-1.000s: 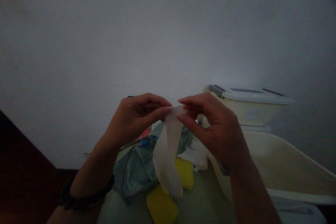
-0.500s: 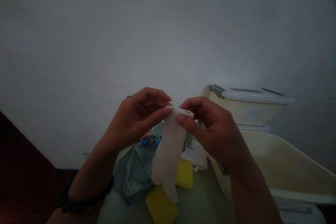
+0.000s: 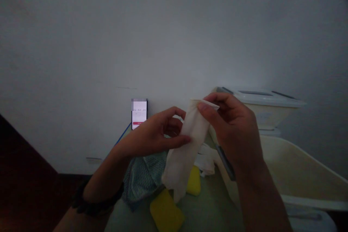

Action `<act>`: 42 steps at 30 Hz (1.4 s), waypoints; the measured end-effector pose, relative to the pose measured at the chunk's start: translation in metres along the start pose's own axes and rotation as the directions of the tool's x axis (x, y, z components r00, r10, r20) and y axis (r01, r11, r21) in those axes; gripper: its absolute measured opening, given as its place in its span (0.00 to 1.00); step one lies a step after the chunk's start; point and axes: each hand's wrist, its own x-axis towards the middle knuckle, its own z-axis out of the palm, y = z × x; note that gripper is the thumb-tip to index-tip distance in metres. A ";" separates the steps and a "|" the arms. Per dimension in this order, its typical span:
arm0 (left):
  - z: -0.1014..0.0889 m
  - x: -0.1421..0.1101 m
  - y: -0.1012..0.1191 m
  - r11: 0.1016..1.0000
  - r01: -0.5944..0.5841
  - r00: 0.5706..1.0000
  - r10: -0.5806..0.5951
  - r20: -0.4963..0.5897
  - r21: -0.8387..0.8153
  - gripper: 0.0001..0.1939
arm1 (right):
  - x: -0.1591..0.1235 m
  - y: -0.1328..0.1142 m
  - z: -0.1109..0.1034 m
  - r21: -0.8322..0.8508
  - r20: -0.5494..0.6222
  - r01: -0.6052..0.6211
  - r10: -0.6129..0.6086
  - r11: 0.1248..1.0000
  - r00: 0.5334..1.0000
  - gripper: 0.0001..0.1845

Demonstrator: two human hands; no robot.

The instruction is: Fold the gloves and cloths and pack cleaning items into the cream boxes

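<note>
A thin white glove [image 3: 187,145] hangs in front of me, its cuff at the top and its lower end limp. My right hand [image 3: 231,123] pinches the cuff between thumb and fingers. Lower down on the glove's left side, my left hand [image 3: 160,128] has its thumb across the front and its curled fingers partly hidden behind. Below lie two yellow sponges [image 3: 167,211] and a blue-green patterned cloth [image 3: 145,179]. A crumpled white item [image 3: 205,159] rests just right of the glove.
A phone [image 3: 139,114] showing a timer stands against the wall. At right is a large cream tub [image 3: 301,166], with a lidded storage box [image 3: 261,114] behind it. These small things lie on a pale green surface [image 3: 212,203].
My right hand has carried the cuff up and rightward. My left hand has slid off the cuff down to the glove's side. The phone has come into view from behind my left hand.
</note>
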 end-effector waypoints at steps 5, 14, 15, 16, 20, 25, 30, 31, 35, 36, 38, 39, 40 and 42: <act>-0.007 0.000 -0.003 0.996 0.073 0.994 -0.077 0.076 0.049 0.05 | 0.005 0.006 -0.006 0.003 -0.097 0.028 -0.028 1.000 0.995 0.05; -0.013 -0.001 -0.010 0.965 0.231 0.935 -0.185 0.302 -0.126 0.16 | 0.007 0.013 -0.002 0.090 -0.169 -0.016 0.031 0.996 0.985 0.06; -0.012 0.000 -0.011 0.962 0.247 0.922 -0.196 0.335 -0.117 0.17 | 0.007 0.014 -0.002 0.085 -0.174 -0.014 0.029 0.996 0.984 0.06; -0.011 0.000 -0.012 0.961 0.261 0.910 -0.215 0.354 -0.087 0.17 | 0.008 0.014 -0.003 0.076 -0.179 -0.007 0.021 0.997 0.984 0.06; -0.012 0.002 -0.012 0.950 0.302 0.884 -0.308 0.352 0.073 0.07 | 0.010 0.019 -0.008 0.021 -0.204 0.040 -0.035 0.999 0.978 0.05; -0.018 0.002 -0.013 0.945 0.278 0.871 -0.324 0.369 0.172 0.07 | 0.010 0.018 -0.008 0.054 -0.191 0.014 -0.003 0.998 0.982 0.06; -0.019 0.002 -0.019 0.943 0.199 0.859 -0.300 0.415 0.268 0.14 | 0.007 0.015 0.000 0.107 -0.107 -0.009 0.020 0.994 0.994 0.07; -0.019 0.002 -0.019 0.940 0.187 0.864 -0.295 0.408 0.284 0.15 | 0.006 0.015 0.001 0.108 -0.093 -0.002 0.012 0.994 0.996 0.07; -0.015 0.000 -0.016 0.929 0.170 0.900 -0.283 0.332 0.330 0.18 | 0.003 0.012 0.004 0.096 -0.053 0.009 -0.004 0.995 0.999 0.06; -0.014 0.000 -0.016 0.929 0.168 0.908 -0.276 0.316 0.328 0.18 | 0.003 0.010 0.005 0.089 -0.047 0.010 -0.006 0.996 0.999 0.06; -0.014 0.000 -0.016 0.933 0.168 0.921 -0.264 0.288 0.318 0.17 | 0.002 0.008 0.006 0.077 -0.036 0.016 -0.013 0.997 0.999 0.06; -0.014 0.001 -0.018 0.933 0.177 0.926 -0.265 0.267 0.313 0.18 | 0.002 0.007 0.006 0.077 -0.033 0.024 -0.022 0.997 0.999 0.06; -0.014 0.001 -0.019 0.932 0.195 0.932 -0.274 0.238 0.306 0.18 | 0.002 0.007 0.005 0.083 -0.032 0.034 -0.032 0.996 0.999 0.06; -0.015 0.003 -0.025 0.933 0.251 0.940 -0.298 0.165 0.258 0.19 | 0.002 0.007 0.004 0.103 -0.018 0.043 -0.042 0.994 0.999 0.07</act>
